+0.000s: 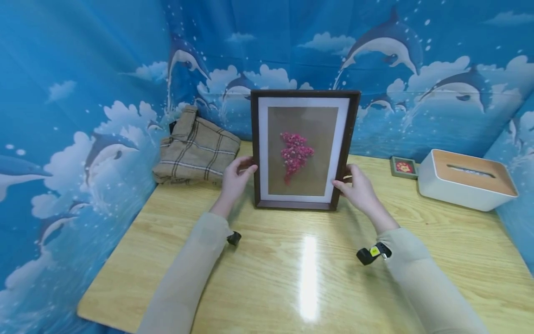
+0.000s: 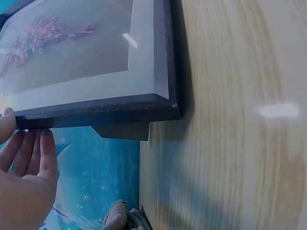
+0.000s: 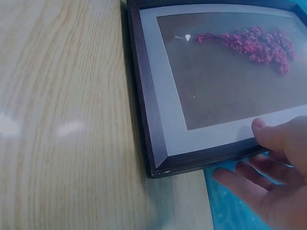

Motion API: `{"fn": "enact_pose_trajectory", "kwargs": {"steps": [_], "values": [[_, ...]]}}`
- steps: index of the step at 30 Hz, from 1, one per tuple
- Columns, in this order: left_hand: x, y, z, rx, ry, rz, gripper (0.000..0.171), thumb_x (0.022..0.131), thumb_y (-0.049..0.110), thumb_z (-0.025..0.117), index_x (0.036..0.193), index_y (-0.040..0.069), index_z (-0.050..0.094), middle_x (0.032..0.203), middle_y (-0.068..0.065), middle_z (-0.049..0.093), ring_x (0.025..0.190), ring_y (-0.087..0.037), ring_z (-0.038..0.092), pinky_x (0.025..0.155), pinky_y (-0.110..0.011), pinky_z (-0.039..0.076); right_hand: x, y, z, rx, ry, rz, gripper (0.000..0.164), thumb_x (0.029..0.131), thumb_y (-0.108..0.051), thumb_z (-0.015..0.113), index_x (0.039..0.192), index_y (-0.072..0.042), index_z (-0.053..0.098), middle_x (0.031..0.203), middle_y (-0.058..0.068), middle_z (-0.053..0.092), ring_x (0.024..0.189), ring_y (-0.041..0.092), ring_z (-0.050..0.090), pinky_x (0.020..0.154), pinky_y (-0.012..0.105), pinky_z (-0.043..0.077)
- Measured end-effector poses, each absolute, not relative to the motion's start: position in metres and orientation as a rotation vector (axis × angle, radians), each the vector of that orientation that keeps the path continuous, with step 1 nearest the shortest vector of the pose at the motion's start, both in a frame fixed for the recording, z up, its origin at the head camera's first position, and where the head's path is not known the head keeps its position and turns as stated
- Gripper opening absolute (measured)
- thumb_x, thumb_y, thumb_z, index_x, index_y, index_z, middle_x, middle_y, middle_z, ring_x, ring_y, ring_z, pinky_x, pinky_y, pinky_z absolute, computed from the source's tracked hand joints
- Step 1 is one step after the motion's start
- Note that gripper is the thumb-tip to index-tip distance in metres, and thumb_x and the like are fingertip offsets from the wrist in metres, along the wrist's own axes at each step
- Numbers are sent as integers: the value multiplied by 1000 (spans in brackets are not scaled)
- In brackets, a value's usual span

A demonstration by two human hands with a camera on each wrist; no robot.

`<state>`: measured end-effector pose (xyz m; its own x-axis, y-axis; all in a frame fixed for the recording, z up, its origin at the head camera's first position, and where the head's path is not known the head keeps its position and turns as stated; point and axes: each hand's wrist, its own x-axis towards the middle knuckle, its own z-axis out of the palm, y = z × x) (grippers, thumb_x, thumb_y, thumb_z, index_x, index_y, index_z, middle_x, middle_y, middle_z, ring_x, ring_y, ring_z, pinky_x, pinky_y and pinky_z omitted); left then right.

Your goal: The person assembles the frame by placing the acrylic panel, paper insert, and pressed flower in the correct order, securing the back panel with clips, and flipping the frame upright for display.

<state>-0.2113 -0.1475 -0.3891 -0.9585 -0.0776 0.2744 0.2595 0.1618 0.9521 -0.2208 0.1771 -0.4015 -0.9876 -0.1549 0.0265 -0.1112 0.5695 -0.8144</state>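
A dark brown picture frame [image 1: 302,204] stands upright on the table, with a white mat around a pink dried-flower spray [image 1: 295,153]. My left hand [image 1: 238,178] holds its left side; in the left wrist view the thumb [image 2: 6,123] lies at the front edge and the other fingers reach behind. On the opposite side my right hand [image 1: 359,188] pinches the frame, its thumb [image 3: 268,135] over the front border and fingers at the rear. A grey support piece [image 2: 125,131] juts out behind the frame in the left wrist view.
A folded beige plaid cloth [image 1: 198,150] lies at the back left of the wooden table [image 1: 258,278]. To the right are a small green-framed picture [image 1: 403,167] and a white tissue box [image 1: 463,188] with a wooden lid. A blue dolphin curtain [image 1: 267,41] hangs behind.
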Motion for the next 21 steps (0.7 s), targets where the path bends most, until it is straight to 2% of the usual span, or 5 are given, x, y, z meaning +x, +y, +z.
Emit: {"fn": "enact_pose_trajectory", "kwargs": {"steps": [3, 10, 21], "values": [[-216, -150, -397, -199, -2154, -1897, 32, 88, -4, 64, 116, -16, 55, 112, -31, 59, 105, -38, 56, 90, -33, 51, -221, 178, -404, -233, 2767, -1360, 56, 93, -11, 62, 135, 12, 33, 124, 31, 47, 111, 46, 52, 76, 41, 57], [-226, -162, -428, -225, -2191, -1888, 36, 83, 0, 72, 116, -9, 59, 109, -24, 62, 101, -33, 59, 86, -29, 52, -218, 180, -408, -266, 2801, -1256, 56, 92, -17, 64, 133, 12, 37, 124, 33, 50, 108, 46, 56, 81, 46, 54], [-218, -170, -432, -231, -2261, -1807, 34, 81, 7, 76, 110, -5, 62, 100, -19, 65, 94, -27, 60, 84, -34, 53, -212, 186, -414, -268, 2771, -1216, 58, 94, -20, 63, 135, 11, 36, 126, 31, 50, 110, 46, 54, 88, 50, 50]]}}
